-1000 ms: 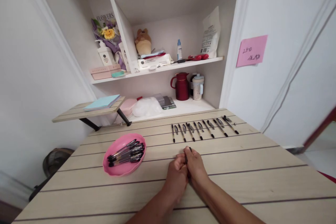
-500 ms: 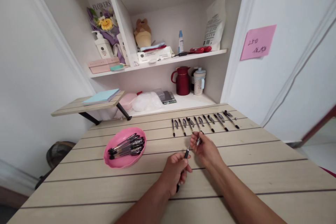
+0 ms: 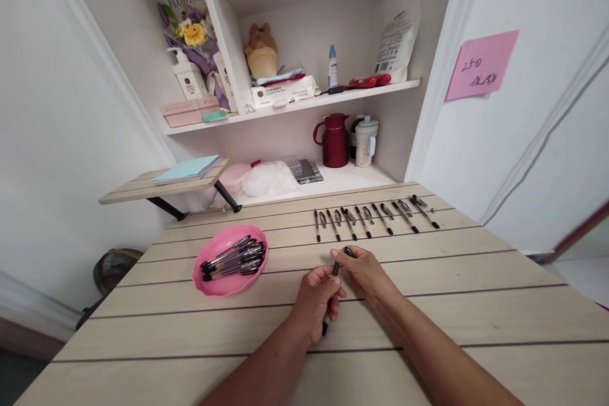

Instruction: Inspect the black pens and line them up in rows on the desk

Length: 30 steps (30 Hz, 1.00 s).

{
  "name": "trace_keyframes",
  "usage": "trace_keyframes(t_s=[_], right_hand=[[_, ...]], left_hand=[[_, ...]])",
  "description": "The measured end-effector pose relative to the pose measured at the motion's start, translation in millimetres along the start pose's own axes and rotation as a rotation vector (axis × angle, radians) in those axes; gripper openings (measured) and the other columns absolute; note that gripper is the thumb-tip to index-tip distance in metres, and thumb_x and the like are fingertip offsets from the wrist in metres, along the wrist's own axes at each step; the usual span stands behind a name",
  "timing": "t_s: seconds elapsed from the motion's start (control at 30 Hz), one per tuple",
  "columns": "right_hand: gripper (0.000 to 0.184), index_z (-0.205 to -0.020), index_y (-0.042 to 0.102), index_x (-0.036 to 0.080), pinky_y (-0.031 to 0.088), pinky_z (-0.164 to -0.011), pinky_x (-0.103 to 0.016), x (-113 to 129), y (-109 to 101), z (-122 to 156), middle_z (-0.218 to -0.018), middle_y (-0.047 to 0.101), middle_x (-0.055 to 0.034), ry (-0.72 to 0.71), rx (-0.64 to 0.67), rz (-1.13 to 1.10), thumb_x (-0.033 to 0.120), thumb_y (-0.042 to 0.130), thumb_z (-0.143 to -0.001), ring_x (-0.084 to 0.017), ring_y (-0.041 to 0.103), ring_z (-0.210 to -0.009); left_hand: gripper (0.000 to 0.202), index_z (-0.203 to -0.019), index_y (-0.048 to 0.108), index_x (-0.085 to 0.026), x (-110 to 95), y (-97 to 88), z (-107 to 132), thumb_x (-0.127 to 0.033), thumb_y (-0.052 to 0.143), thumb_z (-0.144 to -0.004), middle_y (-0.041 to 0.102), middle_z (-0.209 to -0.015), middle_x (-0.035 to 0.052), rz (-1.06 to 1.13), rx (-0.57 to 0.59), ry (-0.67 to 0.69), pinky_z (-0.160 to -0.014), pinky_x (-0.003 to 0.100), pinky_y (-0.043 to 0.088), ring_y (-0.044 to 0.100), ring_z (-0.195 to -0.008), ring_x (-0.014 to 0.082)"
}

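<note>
My left hand (image 3: 318,301) is closed around the barrel of a black pen (image 3: 325,328), whose lower end sticks out below the fist and whose upper end points away from me. Close above it, my right hand (image 3: 362,274) has its fingertips at the pen's upper end, hiding the tip. A dark pen cap (image 3: 349,252) is tucked in the fingers of that hand. Beyond both hands, several uncapped pens (image 3: 386,218) lie in a row with loose caps (image 3: 368,214) beside them. To the left, a pink bowl (image 3: 216,287) holds a pile of capped pens (image 3: 238,258).
A small raised wooden shelf (image 3: 137,188) with blue paper (image 3: 186,169) stands at the table's back left. Behind the table, a white shelf unit carries a red jug (image 3: 335,143), a light cup (image 3: 366,143) and a plastic bag (image 3: 270,179). A pink note (image 3: 483,66) hangs on the right wall.
My right hand has moved left onto the pen's upper end, covering the tip that showed before. My left hand keeps its hold on the pen. The view has shifted slightly.
</note>
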State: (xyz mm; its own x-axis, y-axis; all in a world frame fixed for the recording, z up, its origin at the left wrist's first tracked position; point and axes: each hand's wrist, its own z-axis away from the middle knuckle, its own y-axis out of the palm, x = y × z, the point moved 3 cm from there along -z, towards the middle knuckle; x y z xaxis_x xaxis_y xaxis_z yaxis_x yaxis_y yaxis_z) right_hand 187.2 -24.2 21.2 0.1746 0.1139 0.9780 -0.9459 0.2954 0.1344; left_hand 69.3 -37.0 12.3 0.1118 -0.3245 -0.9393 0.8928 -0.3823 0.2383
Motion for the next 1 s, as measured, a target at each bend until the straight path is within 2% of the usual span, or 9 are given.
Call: trace_keyframes(t_s=[0.13,0.3,0.37,0.47,0.57,0.67,0.8,0.87,1.0], right_hand=[[0.035,-0.052,0.047,0.018,0.02,-0.04,-0.023,-0.2,-2.8,-0.9,-0.038,0.037,0.0079,-0.041,-0.018,0.048,0.044,0.069,-0.056,-0.005,0.027,-0.038],[0.036,-0.062,0.052,0.017,0.014,-0.036,-0.022,-3.1,0.2,-2.1,-0.038,0.037,0.0085,0.009,0.091,-0.104,0.05,0.066,-0.059,-0.004,0.022,-0.034],[0.037,-0.064,0.051,0.018,0.011,-0.035,-0.021,-4.4,-0.7,-2.6,-0.036,0.035,0.0095,0.043,0.066,-0.103,0.052,0.063,-0.061,-0.004,0.019,-0.033],[0.037,-0.057,0.048,0.018,0.01,-0.035,-0.02,-4.8,-2.7,-2.8,-0.035,0.031,0.01,0.046,0.024,-0.013,0.049,0.068,-0.057,-0.003,0.019,-0.033],[0.035,-0.057,0.051,0.016,0.01,-0.035,-0.02,-3.5,-1.0,-1.7,-0.036,0.035,0.0092,0.035,0.086,-0.044,0.044,0.071,-0.054,-0.002,0.021,-0.034],[0.035,-0.065,0.053,0.016,0.01,-0.035,-0.02,-3.4,2.8,0.2,-0.038,0.041,0.0085,0.082,0.174,-0.172,0.047,0.068,-0.057,-0.002,0.021,-0.032],[0.038,-0.056,0.044,0.018,0.007,-0.034,-0.02,-4.7,1.9,0.7,-0.034,0.035,0.0097,0.109,0.111,-0.164,0.048,0.068,-0.058,-0.002,0.02,-0.03],[0.038,-0.055,0.044,0.018,0.007,-0.034,-0.02,-4.4,1.6,0.7,-0.032,0.032,0.0104,0.103,0.11,-0.15,0.045,0.071,-0.055,-0.002,0.019,-0.03],[0.035,-0.066,0.054,0.015,0.007,-0.034,-0.02,-4.6,2.9,1.0,-0.04,0.044,0.0076,0.114,0.168,-0.22,0.047,0.068,-0.058,-0.001,0.019,-0.031]], left_hand=[[0.032,-0.087,0.05,-0.016,0.4,0.4,2.1,-0.038,0.061,-0.065,0.055,-0.058,-0.0048,0.005,-0.07,0.017,-0.032,0.015,0.02,0.037,-0.031,0.0016],[0.034,-0.087,0.048,-0.017,1.3,0.5,0.0,-0.04,0.061,-0.066,0.055,-0.058,-0.0049,0.072,0.014,-0.014,-0.031,0.015,0.021,0.039,-0.031,0.0024],[0.034,-0.088,0.048,-0.017,0.7,-0.2,-0.5,-0.04,0.061,-0.067,0.055,-0.057,-0.0049,0.073,0.01,-0.003,-0.031,0.015,0.021,0.039,-0.031,0.0025],[0.032,-0.086,0.047,-0.017,0.6,-0.2,-0.1,-0.039,0.06,-0.067,0.055,-0.056,-0.0053,0.067,-0.005,-0.001,-0.031,0.015,0.022,0.038,-0.03,0.0023],[0.032,-0.085,0.046,-0.017,1.1,0.6,0.2,-0.04,0.06,-0.067,0.054,-0.056,-0.0055,0.084,0.007,-0.009,-0.03,0.015,0.021,0.038,-0.03,0.0025],[0.032,-0.085,0.047,-0.017,1.7,0.4,-0.3,-0.041,0.06,-0.067,0.055,-0.057,-0.005,0.093,0.013,-0.012,-0.03,0.015,0.02,0.038,-0.03,0.0026],[0.033,-0.085,0.048,-0.018,2.2,-0.3,-0.9,-0.041,0.06,-0.066,0.055,-0.055,-0.0057,0.081,0.01,-0.01,-0.031,0.015,0.02,0.038,-0.03,0.0026],[0.033,-0.086,0.048,-0.018,2.4,-0.1,-1.0,-0.041,0.06,-0.066,0.054,-0.054,-0.0059,0.082,0.015,-0.015,-0.031,0.015,0.021,0.038,-0.029,0.0028],[0.035,-0.086,0.049,-0.017,2.5,0.2,-0.5,-0.043,0.061,-0.065,0.055,-0.055,-0.0055,0.083,0.018,-0.023,-0.031,0.015,0.021,0.038,-0.03,0.0028]])
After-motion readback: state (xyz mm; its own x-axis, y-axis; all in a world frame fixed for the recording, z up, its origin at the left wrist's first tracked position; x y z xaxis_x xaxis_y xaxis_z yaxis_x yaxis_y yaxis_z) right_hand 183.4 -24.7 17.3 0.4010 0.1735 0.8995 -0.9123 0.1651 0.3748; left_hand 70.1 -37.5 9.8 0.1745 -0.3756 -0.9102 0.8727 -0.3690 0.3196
